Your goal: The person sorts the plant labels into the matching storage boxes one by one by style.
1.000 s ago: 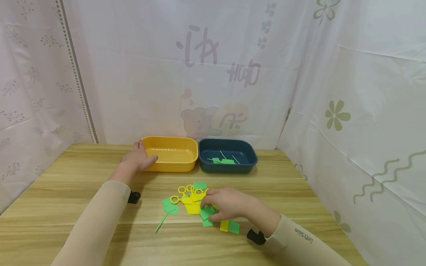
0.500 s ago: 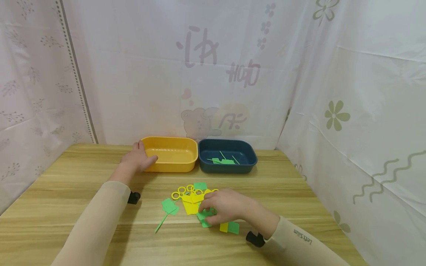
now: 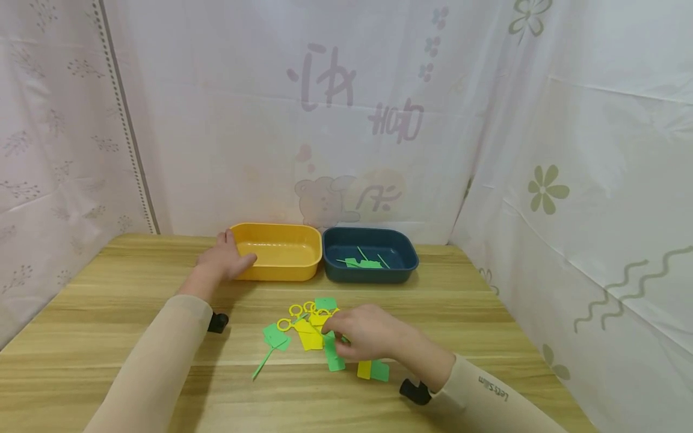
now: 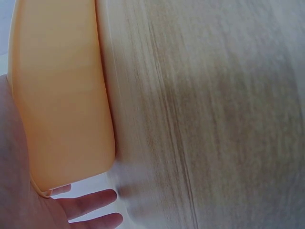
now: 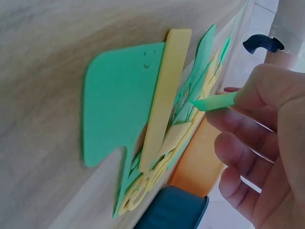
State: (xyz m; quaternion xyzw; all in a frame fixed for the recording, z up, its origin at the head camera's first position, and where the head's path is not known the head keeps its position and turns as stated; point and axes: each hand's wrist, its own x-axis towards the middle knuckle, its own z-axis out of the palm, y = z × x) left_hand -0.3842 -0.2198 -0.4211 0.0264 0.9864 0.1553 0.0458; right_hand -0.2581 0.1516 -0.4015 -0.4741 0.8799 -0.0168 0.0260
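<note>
My left hand (image 3: pixel 222 260) rests on the left end of the yellow bin (image 3: pixel 278 273), thumb along its front rim. In the left wrist view, straight fingers (image 4: pixel 88 202) reach down past the bin's corner. The right hand (image 3: pixel 368 334) is over a loose pile of flat plastic tags. Its thumb and index finger pinch a green tag (image 5: pixel 214 102), seen nearly edge-on in the right wrist view. Below it lie yellow tags (image 3: pixel 311 343) with ring ends and green tags (image 3: pixel 334 359), overlapping one another. Part of the pile is hidden behind the right hand.
A dark blue bin (image 3: pixel 370 275) stands against the yellow bin's right side, with several green tags (image 3: pixel 368 263) inside. Green tags (image 3: pixel 276 337) with a long stem lie at the pile's left. A printed curtain (image 3: pixel 216 150) hangs behind the wooden table (image 3: pixel 135 288).
The right hand's fingers have shifted and drawn together over the pile, and the tags under them have moved slightly. The left hand and both bins have stayed put.
</note>
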